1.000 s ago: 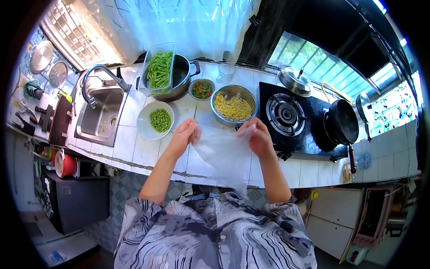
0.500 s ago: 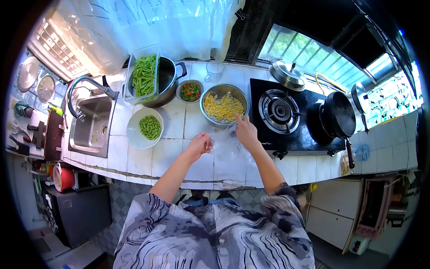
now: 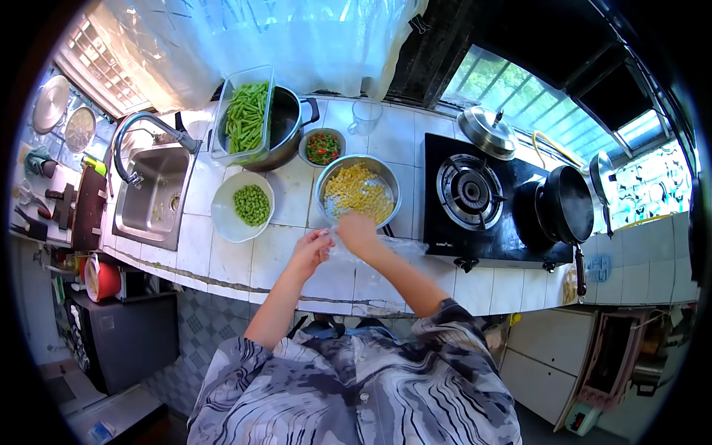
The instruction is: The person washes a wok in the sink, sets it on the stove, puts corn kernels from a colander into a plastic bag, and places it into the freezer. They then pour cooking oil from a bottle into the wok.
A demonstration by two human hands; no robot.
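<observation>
Plastic (image 3: 404, 246) spreads over the table (image 3: 380, 288) between the metal bowl (image 3: 391, 184) and the front edge. I read the step as handling its rim: left hand (image 3: 310, 249) pinching it, right hand's (image 3: 357, 233) fingers (hidden from my camera) I can't tell. Next calls for light fingertips.

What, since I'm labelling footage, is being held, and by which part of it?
Thin clear plastic, apparently pinched by its edge in the left hand; whether the right hand holds it too cannot be told.
</observation>
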